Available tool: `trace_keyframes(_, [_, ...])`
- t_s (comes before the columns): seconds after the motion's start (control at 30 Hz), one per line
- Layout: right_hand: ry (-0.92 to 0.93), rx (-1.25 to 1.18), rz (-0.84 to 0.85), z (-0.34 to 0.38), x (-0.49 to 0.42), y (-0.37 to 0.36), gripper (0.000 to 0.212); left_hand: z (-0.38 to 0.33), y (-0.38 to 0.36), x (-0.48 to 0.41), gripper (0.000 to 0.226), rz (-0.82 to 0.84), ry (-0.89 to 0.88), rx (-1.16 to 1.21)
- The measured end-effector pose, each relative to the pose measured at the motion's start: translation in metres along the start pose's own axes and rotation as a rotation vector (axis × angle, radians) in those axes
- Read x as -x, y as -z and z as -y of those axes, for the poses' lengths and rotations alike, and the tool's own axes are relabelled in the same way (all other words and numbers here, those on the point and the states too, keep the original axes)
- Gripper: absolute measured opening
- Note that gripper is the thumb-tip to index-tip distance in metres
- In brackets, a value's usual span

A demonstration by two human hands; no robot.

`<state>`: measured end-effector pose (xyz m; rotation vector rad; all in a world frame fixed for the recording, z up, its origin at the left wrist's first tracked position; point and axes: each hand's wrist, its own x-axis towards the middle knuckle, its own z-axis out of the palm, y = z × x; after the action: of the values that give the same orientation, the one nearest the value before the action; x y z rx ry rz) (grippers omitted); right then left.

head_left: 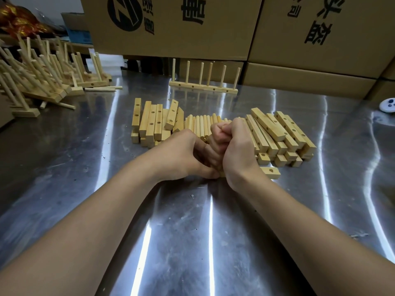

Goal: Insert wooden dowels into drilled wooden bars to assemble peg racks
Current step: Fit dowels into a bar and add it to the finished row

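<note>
A drilled wooden bar (271,172) lies on the steel table just in front of me, only its right end showing past my wrists. My left hand (183,155) grips the bar's middle with curled fingers. My right hand (234,146) is clenched in a fist directly above the bar and against my left hand; it appears to grip a dowel, which is hidden inside the fist. Loose dowels (201,124) lie side by side just behind my hands. Stacks of drilled bars sit on the left (149,122) and on the right (275,133).
A finished peg rack (203,87) stands upright farther back. Several finished racks (42,77) are heaped at the far left. Cardboard boxes (171,28) wall off the back of the steel table (192,231). A small white object (388,104) sits at the right edge.
</note>
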<state>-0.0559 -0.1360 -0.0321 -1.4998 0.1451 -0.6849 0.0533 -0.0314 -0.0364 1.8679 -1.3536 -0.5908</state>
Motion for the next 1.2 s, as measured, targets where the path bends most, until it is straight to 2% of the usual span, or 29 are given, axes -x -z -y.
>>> trace_keyframes(0.3, [-0.042, -0.003, -0.045, 0.0, -0.002, -0.001, 0.034, -0.005, 0.0, 0.001, 0.013, -0.007, 0.008, -0.032])
trace_keyframes(0.5, [-0.175, -0.098, -0.017, 0.01, 0.001, 0.006, 0.028, -0.01, 0.0, 0.001, 0.017, -0.007, 0.035, -0.043])
trace_keyframes(0.6, [-0.22, -0.122, -0.047, 0.016, 0.003, 0.002, 0.038, -0.01, 0.0, 0.002, 0.017, -0.017, 0.044, -0.028])
trace_keyframes(0.83, [-0.043, 0.227, -0.306, 0.018, 0.002, -0.018, 0.045, -0.012, 0.0, 0.002, 0.011, -0.011, 0.048, -0.063])
trace_keyframes(1.0, [0.098, 0.284, -0.412, 0.004, -0.003, -0.022, 0.058, -0.011, 0.001, 0.001, 0.015, -0.031, 0.038, -0.065])
trace_keyframes(1.2, [0.23, 0.353, -0.371, -0.004, -0.007, -0.018, 0.058, -0.009, 0.002, 0.0, 0.014, -0.02, 0.034, -0.037])
